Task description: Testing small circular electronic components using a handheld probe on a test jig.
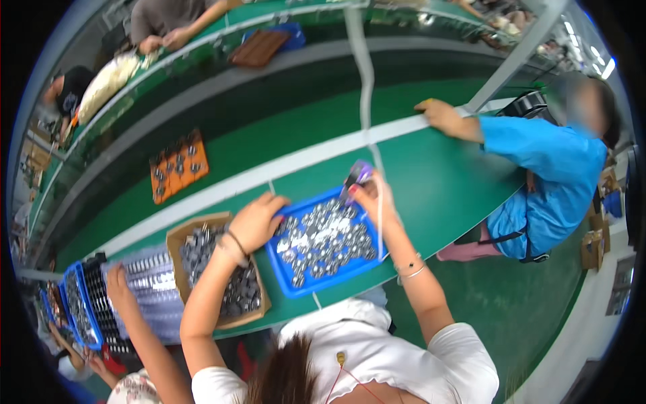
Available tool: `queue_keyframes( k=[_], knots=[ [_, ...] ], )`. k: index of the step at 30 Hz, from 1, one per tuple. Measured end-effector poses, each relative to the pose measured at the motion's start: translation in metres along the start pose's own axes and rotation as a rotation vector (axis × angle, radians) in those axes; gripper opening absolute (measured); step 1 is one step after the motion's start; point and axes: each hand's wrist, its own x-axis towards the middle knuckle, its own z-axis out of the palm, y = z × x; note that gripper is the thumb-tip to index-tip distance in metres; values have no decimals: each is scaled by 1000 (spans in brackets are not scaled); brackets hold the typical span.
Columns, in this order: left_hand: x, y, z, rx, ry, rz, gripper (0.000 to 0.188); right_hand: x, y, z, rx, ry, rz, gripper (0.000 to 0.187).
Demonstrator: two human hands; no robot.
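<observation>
A blue tray (296,291) full of small round metallic parts (323,239) lies in front of me on the green bench. My left hand (254,221) is at the tray's upper left corner, fingers bent but apart; nothing shows between them. My right hand (372,198) is closed around a small purple and black object (358,174) above the tray's upper right corner; its kind I cannot make out. A pale cord or hose (365,74) hangs down past that hand. Left of the tray, an open cardboard box (176,252) holds many dark grey parts.
An orange tray (178,176) with several dark parts lies beyond the pale rail (296,156). At left, a neighbour's hand (120,286) is by clear plastic trays (151,276). A person in blue (548,161) sits at right, one hand on the rail.
</observation>
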Motion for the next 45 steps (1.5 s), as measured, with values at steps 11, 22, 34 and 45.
queue_keyframes(
  k=[11, 22, 34, 45],
  knots=[
    [-5, -21, 1, 15, 8, 72, 21, 0, 7, 1, 161, 150, -5, 49],
    [-7, -26, 3, -57, 99, 116, 12, -14, 10, -6, 202, 248, -5, 42],
    [48, 39, 40, -12, 97, 273, 16, -21, 2, -5, 522, 313, 74, 41],
    [84, 47, 70, 168, 119, 350, 7, -27, 8, -19, 365, 337, 0, 45]
  ],
)
